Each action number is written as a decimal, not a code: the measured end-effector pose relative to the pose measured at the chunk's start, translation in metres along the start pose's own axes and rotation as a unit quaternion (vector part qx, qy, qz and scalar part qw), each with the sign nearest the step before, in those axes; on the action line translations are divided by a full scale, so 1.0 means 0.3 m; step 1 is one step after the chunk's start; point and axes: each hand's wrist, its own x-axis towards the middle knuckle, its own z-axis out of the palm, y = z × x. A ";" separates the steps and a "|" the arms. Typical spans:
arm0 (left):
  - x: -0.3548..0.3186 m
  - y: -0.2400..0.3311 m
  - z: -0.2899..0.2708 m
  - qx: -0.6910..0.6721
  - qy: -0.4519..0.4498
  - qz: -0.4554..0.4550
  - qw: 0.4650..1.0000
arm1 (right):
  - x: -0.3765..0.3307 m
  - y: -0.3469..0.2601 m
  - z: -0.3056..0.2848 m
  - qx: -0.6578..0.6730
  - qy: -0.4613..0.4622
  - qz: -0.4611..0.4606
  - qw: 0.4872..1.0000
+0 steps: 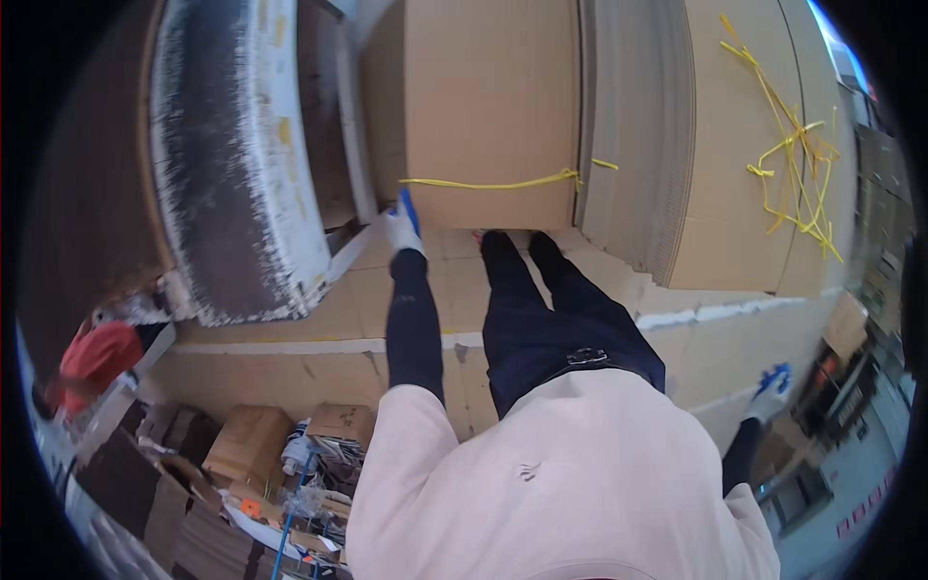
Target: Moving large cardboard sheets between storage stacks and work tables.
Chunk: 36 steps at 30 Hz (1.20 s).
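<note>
In front of my legs stands a tall stack of flat brown cardboard (493, 97), with a yellow strap (488, 184) tied across its lower part. My left hand (403, 224), in a white and blue glove, is at the stack's lower left edge. Its fingers look stretched out along that edge; whether they press on the cardboard is hard to see. Far out to my right, away from the stack, is my right hand (770, 391) in a matching glove. Its blue fingers are slightly bent and apart, with nothing in them.
More cardboard sheets (730, 145) lean to the right, with a tangle of loose yellow straps (797, 155) on them. A worn dark and white panel (227, 164) stands at left. Cardboard boxes (251, 440) and clutter lie behind me at lower left. A red item (97, 362) sits at far left.
</note>
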 end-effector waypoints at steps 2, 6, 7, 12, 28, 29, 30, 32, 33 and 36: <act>0.179 0.005 -0.008 0.188 0.020 -0.046 0.981 | -0.251 -0.005 0.109 -0.051 -0.052 0.108 0.991; 0.246 0.107 0.067 0.232 -0.011 -0.003 0.973 | -0.649 0.156 0.112 -0.102 -0.318 0.332 0.882; 0.216 0.132 0.083 0.228 -0.020 -0.014 0.973 | -0.714 0.261 0.068 -0.198 -0.401 0.210 0.869; 0.086 0.281 0.061 0.039 0.052 0.008 0.998 | -0.908 0.395 0.259 -0.168 -0.484 0.179 0.840; -0.931 0.393 -0.002 -0.016 -0.305 0.347 0.887 | -0.765 -0.477 1.176 0.112 -0.642 0.276 0.707; -0.957 0.364 -0.009 -0.004 -0.297 0.358 0.885 | -0.769 -0.500 1.231 0.151 -0.675 0.320 0.647; -0.978 0.338 -0.011 0.009 -0.284 0.368 0.886 | -0.776 -0.515 1.287 0.146 -0.670 0.333 0.647; -1.007 0.310 -0.040 0.037 -0.298 0.377 0.876 | -0.826 -0.522 1.392 0.142 -0.662 0.364 0.640; -1.010 0.289 -0.071 0.054 -0.306 0.380 0.871 | -0.849 -0.530 1.435 0.121 -0.655 0.360 0.654; -1.017 0.255 -0.109 0.092 -0.317 0.360 0.872 | -0.861 -0.521 1.515 0.048 -0.671 0.293 0.679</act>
